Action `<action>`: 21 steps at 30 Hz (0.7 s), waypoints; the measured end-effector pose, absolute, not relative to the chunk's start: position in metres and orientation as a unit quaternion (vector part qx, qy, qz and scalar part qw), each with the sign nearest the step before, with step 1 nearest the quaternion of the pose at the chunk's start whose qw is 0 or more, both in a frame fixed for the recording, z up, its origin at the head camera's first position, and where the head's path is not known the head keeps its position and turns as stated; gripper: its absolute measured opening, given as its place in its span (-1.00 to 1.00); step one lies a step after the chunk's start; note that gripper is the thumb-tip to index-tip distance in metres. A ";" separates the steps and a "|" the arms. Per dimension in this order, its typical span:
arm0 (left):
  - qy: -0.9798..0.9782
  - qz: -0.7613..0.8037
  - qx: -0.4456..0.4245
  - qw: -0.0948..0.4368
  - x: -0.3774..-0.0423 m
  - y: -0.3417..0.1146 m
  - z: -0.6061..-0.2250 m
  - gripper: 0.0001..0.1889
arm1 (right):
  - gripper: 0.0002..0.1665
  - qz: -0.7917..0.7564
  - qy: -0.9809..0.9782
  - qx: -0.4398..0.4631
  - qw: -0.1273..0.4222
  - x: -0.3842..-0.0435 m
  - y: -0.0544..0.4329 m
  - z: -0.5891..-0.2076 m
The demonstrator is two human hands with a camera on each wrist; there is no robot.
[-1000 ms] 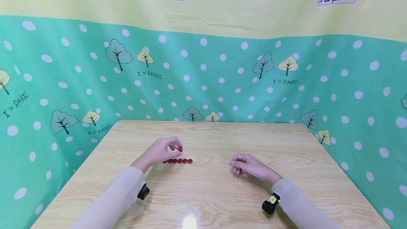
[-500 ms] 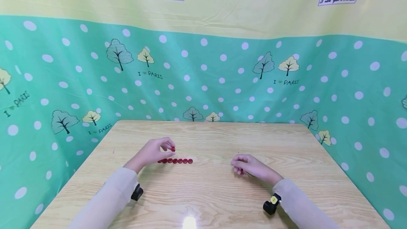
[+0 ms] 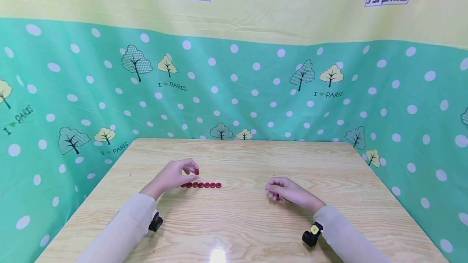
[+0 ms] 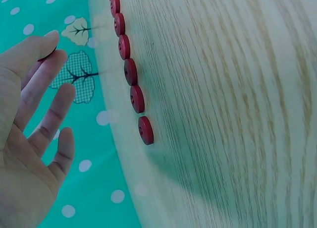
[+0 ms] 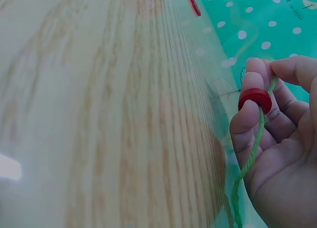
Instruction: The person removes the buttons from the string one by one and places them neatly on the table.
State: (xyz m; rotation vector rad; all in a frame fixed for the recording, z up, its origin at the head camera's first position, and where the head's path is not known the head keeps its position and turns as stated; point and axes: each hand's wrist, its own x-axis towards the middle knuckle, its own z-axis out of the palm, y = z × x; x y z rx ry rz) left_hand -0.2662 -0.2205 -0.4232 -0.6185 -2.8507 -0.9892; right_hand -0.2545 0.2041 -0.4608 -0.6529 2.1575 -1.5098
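My left hand (image 3: 172, 177) pinches a small red button (image 3: 196, 171) between thumb and forefinger, raised over the table; the other fingers spread loosely. In the left wrist view only a dark edge of that button shows at the fingertips. Below and beside this hand, several red buttons (image 4: 130, 72) lie flat in a straight row. My right hand (image 3: 287, 191) grips a green string (image 5: 253, 151) between thumb and forefinger. A red button (image 5: 255, 99) sits on that string, held among the curled fingers. The string's lower part hangs past the palm.
The pale wooden table (image 3: 234, 222) runs back to a green dotted curtain (image 3: 234, 92) on the far side and both flanks. A bright light reflection (image 3: 217, 255) shows near the front edge. Each wrist wears a black camera (image 3: 310, 236).
My left hand has moved left with its button, uncovering more of the row beneath it. The right hand has stayed almost still.
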 end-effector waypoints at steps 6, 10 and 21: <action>-0.926 -0.319 -0.200 0.031 -0.266 -0.222 -0.424 -0.81 | -0.60 -0.543 0.779 -0.231 0.211 -0.254 0.204 -0.461; -0.923 -0.325 -0.204 0.035 -0.267 -0.224 -0.425 -0.81 | -0.60 -0.542 0.780 -0.232 0.210 -0.253 0.203 -0.460; -0.922 -0.334 -0.192 0.023 -0.269 -0.233 -0.429 -0.80 | -0.59 -0.541 0.777 -0.246 0.209 -0.253 0.203 -0.460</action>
